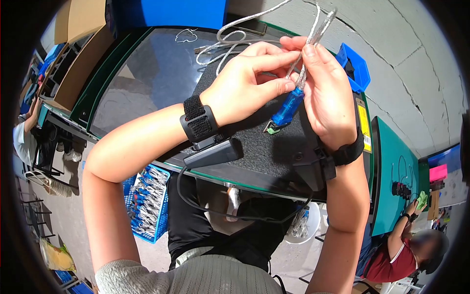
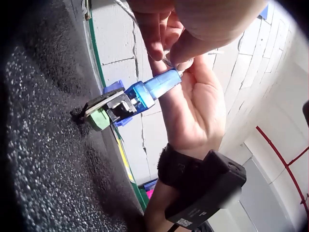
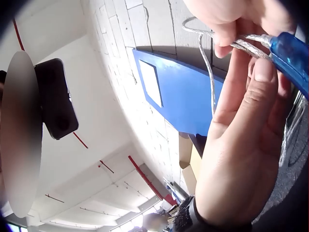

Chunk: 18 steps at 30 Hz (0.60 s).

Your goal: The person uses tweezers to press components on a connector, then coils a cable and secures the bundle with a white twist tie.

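Note:
A silvery braided cable (image 1: 235,22) runs up from a translucent blue plug (image 1: 288,108). On the plug's free end sits a small black socket (image 2: 120,107) with a green block (image 2: 98,119). My left hand (image 1: 240,81) pinches the cable between thumb and fingers, just above the plug. Higher up, my right hand (image 1: 329,90) pinches doubled strands with thumb and fingertips. In the left wrist view the plug lies across the right palm side, over the dark mat. Loose cable loops trail away behind the left hand.
A dark textured mat (image 1: 259,147) lies on the green-edged table. At its right is a blue bin (image 1: 353,68). Below stand a blue basket (image 1: 156,223) of bundled cables and a white bucket (image 1: 313,225). Another person (image 1: 396,255) works at the right.

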Motion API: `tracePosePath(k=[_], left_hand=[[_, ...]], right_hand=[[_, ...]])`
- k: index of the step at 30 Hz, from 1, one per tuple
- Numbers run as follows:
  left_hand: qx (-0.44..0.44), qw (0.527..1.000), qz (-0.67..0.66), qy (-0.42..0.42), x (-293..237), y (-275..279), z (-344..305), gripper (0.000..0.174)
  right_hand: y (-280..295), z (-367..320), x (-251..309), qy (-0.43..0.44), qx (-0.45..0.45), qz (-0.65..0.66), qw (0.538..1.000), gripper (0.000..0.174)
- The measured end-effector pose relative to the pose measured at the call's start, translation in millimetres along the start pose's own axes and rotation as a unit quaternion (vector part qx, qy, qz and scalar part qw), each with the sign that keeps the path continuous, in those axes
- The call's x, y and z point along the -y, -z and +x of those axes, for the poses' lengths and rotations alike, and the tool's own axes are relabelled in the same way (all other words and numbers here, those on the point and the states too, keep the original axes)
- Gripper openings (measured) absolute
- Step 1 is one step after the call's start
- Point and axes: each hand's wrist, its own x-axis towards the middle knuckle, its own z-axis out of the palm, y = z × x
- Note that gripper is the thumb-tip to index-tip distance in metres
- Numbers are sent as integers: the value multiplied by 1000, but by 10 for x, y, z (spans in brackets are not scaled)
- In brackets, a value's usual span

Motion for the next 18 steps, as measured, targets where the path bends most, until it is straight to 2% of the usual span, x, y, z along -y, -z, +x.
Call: tracePosePath(k=[4,6,8,10,12,14,16,17,18], left_hand=[[-8,999,26,-28,-98,-15,22,43],[8,986,146,-82,-153,56,24,35],[-53,975,156,-148,-188,141,52,28],[-177,921,290,-188,-268,229,74,29],[-216,895,322,-223,-243,331,162,33],[-196,946,170,-191,-116,328,244,30],[-149,987,41,-44,-104,226,170,32],[-122,988,60,-72,-77,198,164,33],[-92,992,62,-61,-77,189,145,33]], right_hand=[[51,22,14,20,-9,38,999,24],[82,44,35,34,-29,33,998,23],[150,79,37,47,-49,28,997,22],[230,113,7,81,-23,46,995,20],[183,106,1,81,-25,42,996,20],[130,84,4,62,-11,35,997,20],[90,60,-21,53,-6,34,998,20],[67,49,-32,51,-12,33,998,21],[48,47,-39,50,-18,32,998,21]])
